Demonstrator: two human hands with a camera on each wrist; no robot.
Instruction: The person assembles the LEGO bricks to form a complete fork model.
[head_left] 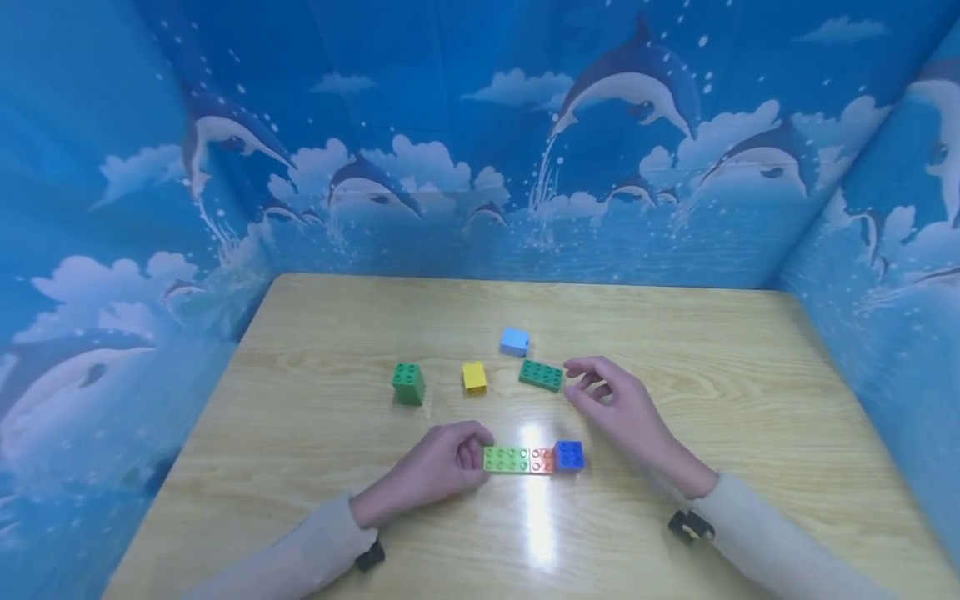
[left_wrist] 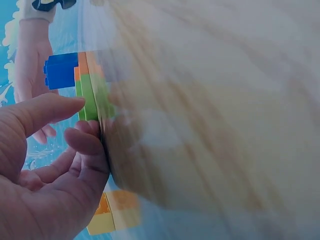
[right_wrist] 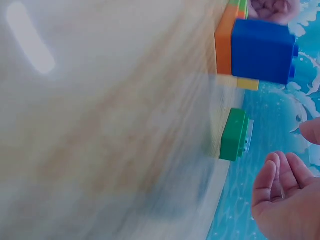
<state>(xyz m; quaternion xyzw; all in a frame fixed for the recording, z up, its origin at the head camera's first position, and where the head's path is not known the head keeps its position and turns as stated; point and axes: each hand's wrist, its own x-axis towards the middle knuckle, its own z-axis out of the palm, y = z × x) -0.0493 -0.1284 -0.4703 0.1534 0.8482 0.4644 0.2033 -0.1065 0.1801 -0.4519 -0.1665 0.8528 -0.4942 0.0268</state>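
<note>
On the table (head_left: 712,358), the left hand (head_left: 435,462) pinches the lime block (head_left: 506,460). Fetching seems the step: the half-wide, empty right hand (head_left: 622,412) should pinch the flat green block (head_left: 541,376).

Left sleeve (head_left: 292,546) long, pale, off-white; right sleeve (head_left: 780,537) matching. Left wrist camera (head_left: 370,556) small, black; right wrist camera (head_left: 691,526) black, angular.

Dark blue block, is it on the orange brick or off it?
On it: both wrist views show the dark blue block stacked atop the orange brick.
</note>
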